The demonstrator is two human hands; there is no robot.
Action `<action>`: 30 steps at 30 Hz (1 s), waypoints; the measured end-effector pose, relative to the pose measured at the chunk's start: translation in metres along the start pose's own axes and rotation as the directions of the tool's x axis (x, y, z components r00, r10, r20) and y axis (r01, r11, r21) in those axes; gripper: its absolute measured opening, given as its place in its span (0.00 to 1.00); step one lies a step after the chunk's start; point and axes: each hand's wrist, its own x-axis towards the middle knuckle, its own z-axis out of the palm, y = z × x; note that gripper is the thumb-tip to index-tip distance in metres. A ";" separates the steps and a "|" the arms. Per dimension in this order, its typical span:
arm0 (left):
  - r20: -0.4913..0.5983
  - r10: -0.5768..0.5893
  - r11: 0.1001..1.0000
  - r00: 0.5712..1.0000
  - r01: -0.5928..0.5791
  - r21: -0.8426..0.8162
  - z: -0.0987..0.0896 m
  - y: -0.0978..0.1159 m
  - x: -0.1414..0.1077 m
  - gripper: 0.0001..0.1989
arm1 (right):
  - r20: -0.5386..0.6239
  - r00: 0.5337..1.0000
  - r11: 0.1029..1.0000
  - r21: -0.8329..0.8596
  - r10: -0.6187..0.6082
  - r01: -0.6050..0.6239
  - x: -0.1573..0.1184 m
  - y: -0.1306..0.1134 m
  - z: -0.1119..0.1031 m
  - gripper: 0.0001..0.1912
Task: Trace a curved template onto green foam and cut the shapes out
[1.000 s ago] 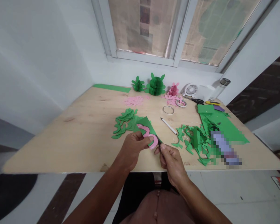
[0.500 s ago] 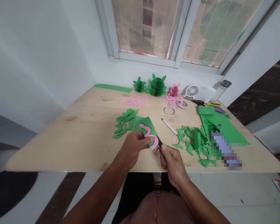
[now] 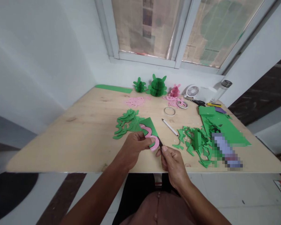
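— Where is the paper?
— Above the table's (image 3: 61,137) near edge: the left hand (image 3: 132,150) pinches a green sheet (image 3: 150,125) with a pink cutout (image 3: 152,137) on it.
— The right hand (image 3: 173,164)?
— Fingers closed around a dark pen (image 3: 160,143), its tip at the cutout.

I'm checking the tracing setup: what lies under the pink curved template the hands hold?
A green paper piece lies directly under the pink curved template, pinched together by the left hand. The right hand holds a dark pen at its edge. The paper's lower part is covered.
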 end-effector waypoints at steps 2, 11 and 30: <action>0.012 -0.002 1.000 1.000 0.002 0.010 -0.001 0.000 0.000 0.07 | 0.000 1.000 1.000 -0.001 0.000 0.000 0.000 0.000 0.000 0.23; 0.036 -0.004 1.000 0.999 0.003 0.010 -0.002 -0.001 0.003 0.07 | 0.001 1.000 1.000 0.020 0.001 -0.001 0.000 -0.001 0.000 0.23; 0.178 -0.022 0.999 0.984 0.015 0.043 -0.004 0.003 0.004 0.06 | 0.032 0.999 0.999 0.023 -0.030 0.030 0.002 -0.001 -0.003 0.23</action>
